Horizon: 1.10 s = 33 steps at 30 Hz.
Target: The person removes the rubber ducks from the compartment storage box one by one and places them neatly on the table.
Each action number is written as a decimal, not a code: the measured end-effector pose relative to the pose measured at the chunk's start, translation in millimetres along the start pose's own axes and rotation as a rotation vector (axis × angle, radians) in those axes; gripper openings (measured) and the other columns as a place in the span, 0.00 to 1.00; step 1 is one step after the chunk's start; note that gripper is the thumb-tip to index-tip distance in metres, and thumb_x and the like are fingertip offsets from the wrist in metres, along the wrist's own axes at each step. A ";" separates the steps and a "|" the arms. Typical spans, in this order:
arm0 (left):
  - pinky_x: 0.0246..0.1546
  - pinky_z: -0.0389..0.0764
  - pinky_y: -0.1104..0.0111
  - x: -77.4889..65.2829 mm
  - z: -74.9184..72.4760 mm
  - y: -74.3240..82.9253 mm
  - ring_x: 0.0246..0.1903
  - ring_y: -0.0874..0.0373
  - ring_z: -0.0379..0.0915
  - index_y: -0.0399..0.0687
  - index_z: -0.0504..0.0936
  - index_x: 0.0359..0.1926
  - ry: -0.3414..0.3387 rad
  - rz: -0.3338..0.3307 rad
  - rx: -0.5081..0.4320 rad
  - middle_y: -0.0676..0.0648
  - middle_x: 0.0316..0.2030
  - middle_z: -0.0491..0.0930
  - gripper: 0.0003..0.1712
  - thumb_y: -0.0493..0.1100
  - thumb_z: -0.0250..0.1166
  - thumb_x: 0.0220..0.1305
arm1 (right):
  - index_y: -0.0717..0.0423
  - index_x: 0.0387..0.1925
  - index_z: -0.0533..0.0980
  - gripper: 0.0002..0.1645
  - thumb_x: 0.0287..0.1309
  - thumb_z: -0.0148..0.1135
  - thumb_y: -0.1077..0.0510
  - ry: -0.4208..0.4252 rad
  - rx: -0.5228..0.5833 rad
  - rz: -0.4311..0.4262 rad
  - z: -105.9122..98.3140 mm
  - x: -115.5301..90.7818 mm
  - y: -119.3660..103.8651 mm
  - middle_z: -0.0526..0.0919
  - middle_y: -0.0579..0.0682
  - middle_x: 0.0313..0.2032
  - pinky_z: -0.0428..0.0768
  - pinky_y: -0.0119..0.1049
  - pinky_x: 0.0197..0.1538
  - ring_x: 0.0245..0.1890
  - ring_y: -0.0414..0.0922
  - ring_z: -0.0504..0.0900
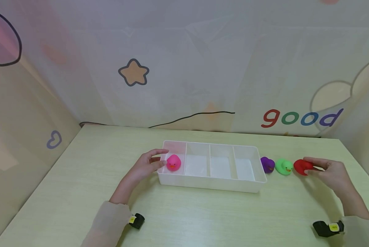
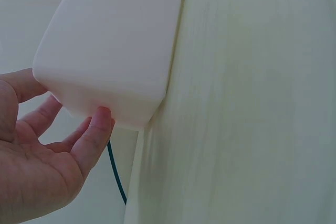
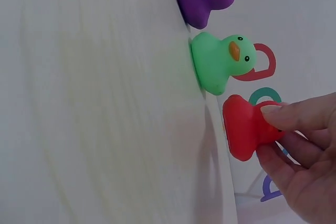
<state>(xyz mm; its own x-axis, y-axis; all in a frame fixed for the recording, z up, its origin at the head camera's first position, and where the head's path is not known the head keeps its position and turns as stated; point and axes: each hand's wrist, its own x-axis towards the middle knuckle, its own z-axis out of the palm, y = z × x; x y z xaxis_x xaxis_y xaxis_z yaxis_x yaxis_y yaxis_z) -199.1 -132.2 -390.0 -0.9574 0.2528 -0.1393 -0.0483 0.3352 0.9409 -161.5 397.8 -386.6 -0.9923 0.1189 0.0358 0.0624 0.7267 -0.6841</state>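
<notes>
My left hand (image 1: 141,167) holds the left end of a white divided tray (image 1: 209,184), its fingertips crossing the rim. In the left wrist view, fingers (image 2: 98,129) meet the tray's outer end wall. A pink rubber duck (image 1: 173,163) sits in the leftmost compartment, beside the fingertips. At the right, my right hand (image 1: 334,175) pinches a red rubber duck (image 3: 244,129) between thumb and fingers, close over the table. To its left, a green rubber duck (image 1: 284,167) and a purple rubber duck (image 1: 267,165) stand in a row, the purple one beside the tray's right end.
The pale wooden table (image 1: 203,219) runs back to a printed cloth backdrop (image 1: 197,75) with a star and the word "good". Cloth walls flank both sides. Three dividers split the tray. Black cameras sit at the left cuff (image 1: 108,223) and right cuff (image 1: 360,231).
</notes>
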 end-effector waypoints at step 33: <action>0.47 0.75 0.58 1.0 0.8 -0.2 0.55 0.45 0.66 0.51 0.71 0.58 0.008 -0.014 0.010 0.43 0.58 0.67 0.24 0.40 0.60 0.60 | 0.63 0.57 0.69 0.34 0.49 0.67 0.54 0.014 0.137 -0.066 5.0 5.4 17.5 0.69 0.18 0.48 0.68 0.11 0.41 0.45 0.13 0.64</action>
<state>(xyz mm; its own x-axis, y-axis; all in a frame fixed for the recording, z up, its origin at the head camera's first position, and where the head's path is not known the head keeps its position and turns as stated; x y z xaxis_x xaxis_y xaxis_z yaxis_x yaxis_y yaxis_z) -199.8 -131.2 -390.5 -0.9589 0.2409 -0.1502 -0.0591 0.3482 0.9356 -166.3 407.7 -402.1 -0.9920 0.0841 0.0940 -0.0195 0.6340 -0.7731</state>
